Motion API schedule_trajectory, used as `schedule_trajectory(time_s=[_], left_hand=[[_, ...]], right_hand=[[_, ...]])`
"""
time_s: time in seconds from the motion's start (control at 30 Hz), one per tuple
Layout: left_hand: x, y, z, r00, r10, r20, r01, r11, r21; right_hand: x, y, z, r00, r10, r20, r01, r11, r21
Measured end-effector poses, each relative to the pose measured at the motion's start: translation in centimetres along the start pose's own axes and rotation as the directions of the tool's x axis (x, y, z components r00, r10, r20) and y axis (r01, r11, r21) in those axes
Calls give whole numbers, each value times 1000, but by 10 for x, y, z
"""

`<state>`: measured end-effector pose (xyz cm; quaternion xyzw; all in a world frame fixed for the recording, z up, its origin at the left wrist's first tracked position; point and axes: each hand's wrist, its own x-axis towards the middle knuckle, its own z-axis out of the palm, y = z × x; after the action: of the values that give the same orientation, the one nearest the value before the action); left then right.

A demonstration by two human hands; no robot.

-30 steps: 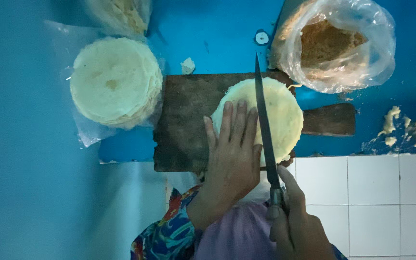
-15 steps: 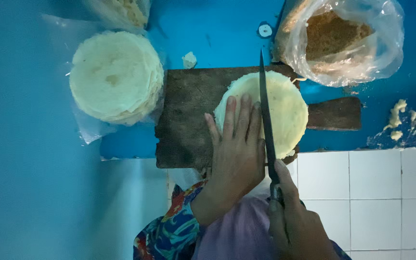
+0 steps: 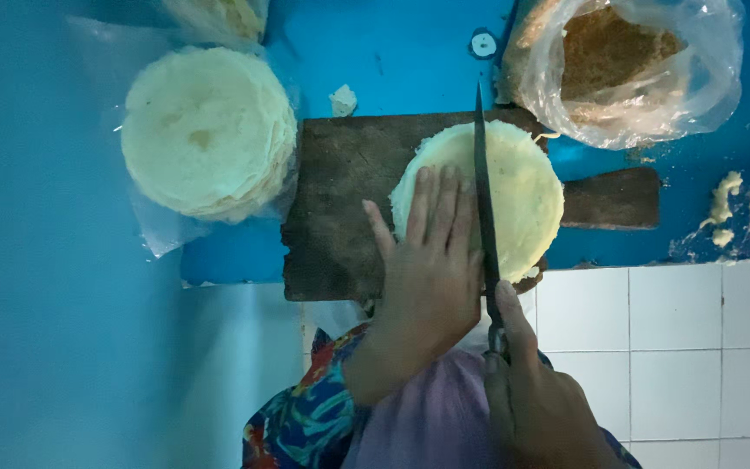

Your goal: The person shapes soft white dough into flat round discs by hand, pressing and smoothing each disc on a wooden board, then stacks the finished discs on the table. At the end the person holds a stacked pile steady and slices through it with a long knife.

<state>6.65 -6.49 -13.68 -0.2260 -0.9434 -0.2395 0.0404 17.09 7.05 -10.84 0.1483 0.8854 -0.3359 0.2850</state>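
Observation:
A round pale stack of flatbreads (image 3: pixel 514 195) lies on a dark wooden cutting board (image 3: pixel 340 208). My left hand (image 3: pixel 431 260) presses flat on the stack's left half, fingers together. My right hand (image 3: pixel 536 391) grips the handle of a long dark knife (image 3: pixel 482 187), index finger along its spine. The blade stands across the middle of the stack, tip reaching past its far rim.
A second, larger stack of flatbreads (image 3: pixel 206 130) sits on clear plastic at the left. A plastic bag of brown crumbs (image 3: pixel 627 65) lies at the top right. Dough scraps (image 3: pixel 740 208) lie on the blue surface; white tiles (image 3: pixel 670 347) below.
The view has shifted slightly; the knife and both hands keep nearly the same position on the stack.

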Motion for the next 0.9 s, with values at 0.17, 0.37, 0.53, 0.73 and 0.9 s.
schedule_trajectory(time_s=[0.17, 0.37, 0.53, 0.73, 0.9], left_hand=[[1, -4, -12, 999, -41, -21, 44, 989, 138], [18, -5, 14, 999, -14, -50, 16, 999, 46], [9, -8, 24, 998, -4, -64, 4, 1000, -2], [7, -11, 29, 995, 4, -97, 2, 998, 57], [5, -9, 26, 998, 0, -57, 2, 999, 47]], right_hand=[[-1, 4, 3, 995, -73, -70, 73, 997, -7], [-2, 8, 5, 997, -52, -48, 52, 999, 3], [-3, 6, 5, 1000, 7, 26, -7, 1000, -24], [-4, 6, 7, 995, 67, 77, -64, 997, -44], [0, 4, 8, 999, -36, 6, 36, 999, -4]])
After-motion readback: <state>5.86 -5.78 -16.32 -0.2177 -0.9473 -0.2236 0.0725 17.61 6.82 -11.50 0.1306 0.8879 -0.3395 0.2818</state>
